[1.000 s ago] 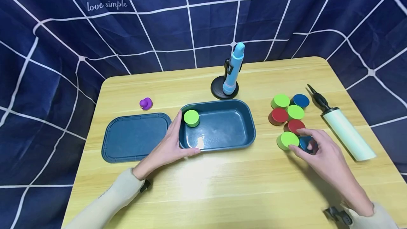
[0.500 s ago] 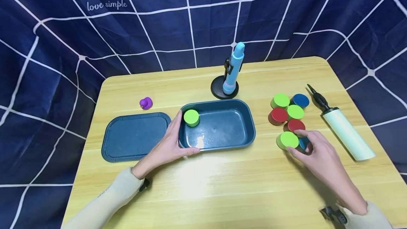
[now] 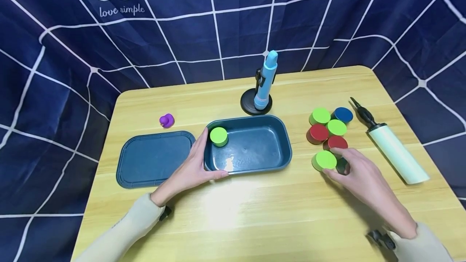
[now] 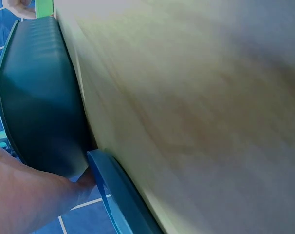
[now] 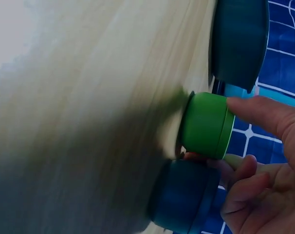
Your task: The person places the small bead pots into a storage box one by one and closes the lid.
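Observation:
My left hand (image 3: 193, 164) rests against the near left corner of a dark blue open box (image 3: 255, 144). Its straight fingers lie along the left wall and its thumb along the front rim. Inside the box, in the far left corner, stands a round jar with a lime-green lid (image 3: 219, 136). At the right, my right hand (image 3: 358, 171) pinches another green-lidded jar (image 3: 324, 160), its thumb on the lid edge; fingers partly hidden behind. In the right wrist view this green jar (image 5: 207, 124) stands beside a blue jar (image 5: 184, 195), which the hand mostly covers in the head view.
Red jars (image 3: 318, 133), green jars (image 3: 320, 116) and a dark blue jar (image 3: 342, 114) cluster behind the right hand. A pale green hand pump (image 3: 398, 155) lies farther right. Left of the box are its flat lid (image 3: 156, 159) and a purple duck (image 3: 167, 120). A blue pen-shaped object on a stand (image 3: 265, 82) is behind.
The green-lidded jar at my right hand has shifted slightly left, away from the blue jar, and the right hand has moved left with it. My left hand stays at the box.

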### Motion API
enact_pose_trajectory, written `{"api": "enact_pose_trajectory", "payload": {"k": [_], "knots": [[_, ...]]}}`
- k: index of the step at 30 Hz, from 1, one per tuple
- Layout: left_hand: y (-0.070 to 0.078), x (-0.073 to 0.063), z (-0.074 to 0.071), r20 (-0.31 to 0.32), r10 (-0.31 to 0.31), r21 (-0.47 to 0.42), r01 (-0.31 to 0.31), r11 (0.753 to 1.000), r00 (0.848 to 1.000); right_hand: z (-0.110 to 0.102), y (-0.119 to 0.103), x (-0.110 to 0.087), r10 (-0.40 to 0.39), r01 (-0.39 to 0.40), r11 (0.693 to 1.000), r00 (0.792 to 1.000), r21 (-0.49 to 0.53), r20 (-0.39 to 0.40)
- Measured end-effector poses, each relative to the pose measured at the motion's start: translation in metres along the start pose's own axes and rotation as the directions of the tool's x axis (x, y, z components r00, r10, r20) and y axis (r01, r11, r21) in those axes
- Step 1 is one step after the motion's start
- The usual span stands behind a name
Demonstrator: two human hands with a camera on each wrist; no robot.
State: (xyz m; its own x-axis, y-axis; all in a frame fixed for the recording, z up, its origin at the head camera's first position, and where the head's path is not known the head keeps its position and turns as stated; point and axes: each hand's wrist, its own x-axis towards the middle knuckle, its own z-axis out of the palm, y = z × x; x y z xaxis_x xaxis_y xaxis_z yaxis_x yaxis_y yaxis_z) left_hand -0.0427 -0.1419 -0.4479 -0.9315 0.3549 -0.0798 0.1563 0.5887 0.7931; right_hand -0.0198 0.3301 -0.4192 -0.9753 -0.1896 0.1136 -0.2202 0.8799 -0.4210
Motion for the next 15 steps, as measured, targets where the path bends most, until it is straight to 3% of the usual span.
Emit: {"api": "enact_pose_trajectory", "payload": {"k": [9, 15], "knots": [[-0.001, -0.001, 0.001, 0.001, 0.004, -0.001, -0.004, 1.000, 1.000, 0.005, -0.012, 0.009, 0.032, -0.032, 0.999, 0.994, -0.007, 0.104], [-0.001, 0.000, 0.001, 0.002, 0.002, -0.001, -0.002, 1.000, 1.000, 0.010, -0.017, 0.015, 0.051, -0.052, 0.999, 0.993, 0.008, 0.103]]}}
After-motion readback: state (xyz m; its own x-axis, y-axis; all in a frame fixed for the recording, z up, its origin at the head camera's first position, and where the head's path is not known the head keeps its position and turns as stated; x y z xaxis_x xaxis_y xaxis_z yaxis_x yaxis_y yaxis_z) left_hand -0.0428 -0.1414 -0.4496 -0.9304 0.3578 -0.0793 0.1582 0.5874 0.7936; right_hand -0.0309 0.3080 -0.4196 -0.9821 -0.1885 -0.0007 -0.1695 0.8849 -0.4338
